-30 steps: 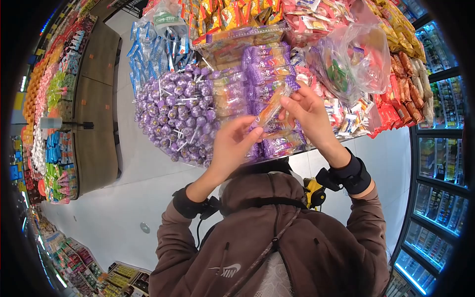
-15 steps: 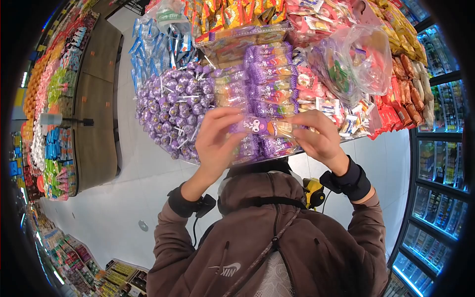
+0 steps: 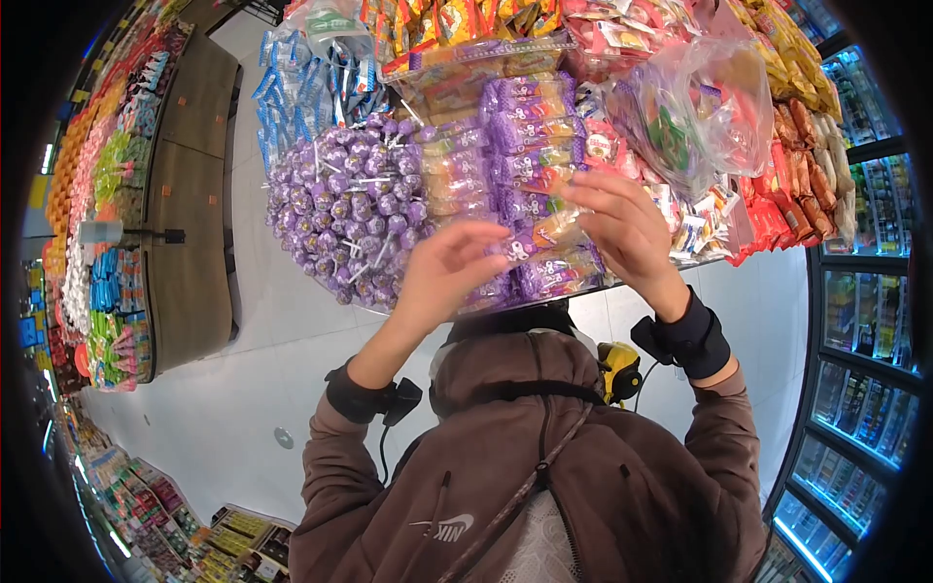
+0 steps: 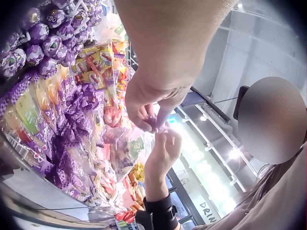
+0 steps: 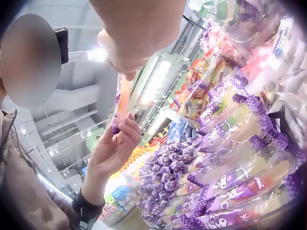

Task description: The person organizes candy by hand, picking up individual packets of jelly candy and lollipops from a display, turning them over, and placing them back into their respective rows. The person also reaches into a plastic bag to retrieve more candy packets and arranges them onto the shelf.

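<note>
Both hands hold one long candy packet (image 5: 123, 98), purple and clear with an orange filling, above the display. My left hand (image 3: 452, 277) pinches its purple end between thumb and fingers, as the right wrist view shows. At the other end, my right hand (image 3: 627, 233) grips it with curled fingers. Seen from the left wrist, the hands are close together and cover most of the packet. Beneath them lie stacked rows of similar purple packets (image 3: 530, 126). Purple-wrapped lollipops (image 3: 345, 194) are heaped beside my left hand.
A clear plastic bag (image 3: 734, 117) lies on pink and white wrapped sweets at the right. Blue packets (image 3: 292, 92) and yellow-orange packets (image 3: 466, 29) fill the far side. A clear divider (image 3: 476, 58) stands behind the rows. Lit drink fridges (image 3: 865, 321) line the right.
The packet went from slanted to level with its printed face showing, and is now tilted again, partly behind the fingers. My right hand has risen slightly over the last half second.
</note>
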Motion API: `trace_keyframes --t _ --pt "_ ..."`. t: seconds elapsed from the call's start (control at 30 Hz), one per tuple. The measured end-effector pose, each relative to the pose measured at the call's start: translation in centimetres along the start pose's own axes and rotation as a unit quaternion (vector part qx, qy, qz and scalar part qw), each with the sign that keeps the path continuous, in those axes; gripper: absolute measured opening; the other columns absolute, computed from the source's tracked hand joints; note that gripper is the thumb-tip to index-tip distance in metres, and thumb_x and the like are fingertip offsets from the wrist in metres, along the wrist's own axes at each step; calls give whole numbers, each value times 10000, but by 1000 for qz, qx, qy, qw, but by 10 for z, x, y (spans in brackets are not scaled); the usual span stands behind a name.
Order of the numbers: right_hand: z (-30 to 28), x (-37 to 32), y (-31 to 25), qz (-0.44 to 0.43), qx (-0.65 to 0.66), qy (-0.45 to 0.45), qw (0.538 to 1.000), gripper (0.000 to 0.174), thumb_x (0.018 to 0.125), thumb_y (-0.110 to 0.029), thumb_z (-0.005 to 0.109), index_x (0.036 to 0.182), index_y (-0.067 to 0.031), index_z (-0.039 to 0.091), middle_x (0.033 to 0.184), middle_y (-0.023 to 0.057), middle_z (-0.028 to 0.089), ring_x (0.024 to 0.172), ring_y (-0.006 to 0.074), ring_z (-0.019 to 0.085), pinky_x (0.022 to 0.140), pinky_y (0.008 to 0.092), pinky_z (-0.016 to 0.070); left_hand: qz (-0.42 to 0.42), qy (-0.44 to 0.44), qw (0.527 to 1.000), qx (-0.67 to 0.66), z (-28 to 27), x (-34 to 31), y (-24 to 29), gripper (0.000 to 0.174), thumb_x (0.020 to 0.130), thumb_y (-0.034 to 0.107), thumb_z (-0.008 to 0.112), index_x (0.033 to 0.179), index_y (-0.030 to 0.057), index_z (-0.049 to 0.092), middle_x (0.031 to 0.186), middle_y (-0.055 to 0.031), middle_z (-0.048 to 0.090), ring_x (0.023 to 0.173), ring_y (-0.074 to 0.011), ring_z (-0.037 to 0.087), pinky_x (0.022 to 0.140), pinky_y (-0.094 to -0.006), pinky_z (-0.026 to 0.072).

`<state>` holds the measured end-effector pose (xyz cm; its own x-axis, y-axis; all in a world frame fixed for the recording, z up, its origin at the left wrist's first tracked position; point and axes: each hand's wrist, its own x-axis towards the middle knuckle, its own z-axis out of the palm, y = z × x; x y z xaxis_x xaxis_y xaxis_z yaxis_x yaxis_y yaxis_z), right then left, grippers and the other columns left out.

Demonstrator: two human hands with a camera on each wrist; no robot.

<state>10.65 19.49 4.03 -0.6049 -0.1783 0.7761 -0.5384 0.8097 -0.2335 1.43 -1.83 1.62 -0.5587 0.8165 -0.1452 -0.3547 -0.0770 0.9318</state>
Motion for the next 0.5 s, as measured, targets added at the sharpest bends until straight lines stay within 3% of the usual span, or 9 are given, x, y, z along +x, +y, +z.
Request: trace_keyframes --t 0.03,0.13,0.17,0.2,0.27,0.3,0.4,0.43,0.5 --pt "1 0 1 26 12 -16 999 231 658 -24 619 879 -29 556 1050 105 585 974 310 552 744 370 472 -14 -9 999 29 4 -1 -2 237 781 3 617 1007 -6 546 921 -49 573 847 -94 550 738 -228 455" --pt "9 -2 1 122 53 -33 991 229 672 25 596 894 -16 554 1068 115 575 972 325 548 761 362 468 -60 -51 997 20 8 -1 -16 180 778 18 629 941 4 553 853 -30 585 757 -70 548 675 -211 446" --pt "12 -2 -1 190 89 -39 977 206 753 52 538 950 -8 544 1082 122 573 910 258 577 758 309 475 -58 -27 998 -2 12 0 -21 151 774 28 640 896 14 552 806 -16 585 727 -56 538 641 -199 432" --pt "16 -2 -4 295 195 7 935 192 783 34 520 970 -8 539 1064 115 575 889 226 580 751 295 482 -53 -15 998 30 12 1 -23 154 773 30 642 897 14 552 809 -20 585 730 -58 540 646 -200 434" --pt "22 -3 -8 475 390 98 783 172 843 -4 486 1009 -9 528 1029 101 580 848 160 586 737 267 495 -41 9 995 93 11 4 -26 160 770 33 646 900 14 553 813 -26 585 736 -63 545 655 -203 439" --pt "23 -6 -5 529 420 79 734 221 893 -102 457 1087 -5 500 952 76 554 882 134 570 712 259 512 -17 21 995 92 12 5 -29 157 770 34 647 894 14 552 808 -27 586 734 -64 547 656 -203 440" --pt "21 -4 -3 581 473 74 658 249 880 -131 494 1095 -6 500 887 54 529 806 127 572 692 283 526 32 42 995 82 14 6 -37 147 769 37 650 874 15 550 793 -29 588 725 -69 552 658 -204 445" --pt "22 -5 -3 579 483 79 652 203 850 -159 553 1003 -28 531 828 17 568 770 88 567 674 255 525 33 41 996 74 15 6 -37 143 769 38 650 867 14 548 788 -30 588 720 -70 554 659 -204 446" --pt "23 -8 0 574 482 55 660 174 846 -144 559 978 -33 535 820 10 553 749 82 558 664 258 527 23 38 996 79 16 5 -39 137 770 38 651 853 15 545 775 -28 587 709 -70 553 656 -204 447"
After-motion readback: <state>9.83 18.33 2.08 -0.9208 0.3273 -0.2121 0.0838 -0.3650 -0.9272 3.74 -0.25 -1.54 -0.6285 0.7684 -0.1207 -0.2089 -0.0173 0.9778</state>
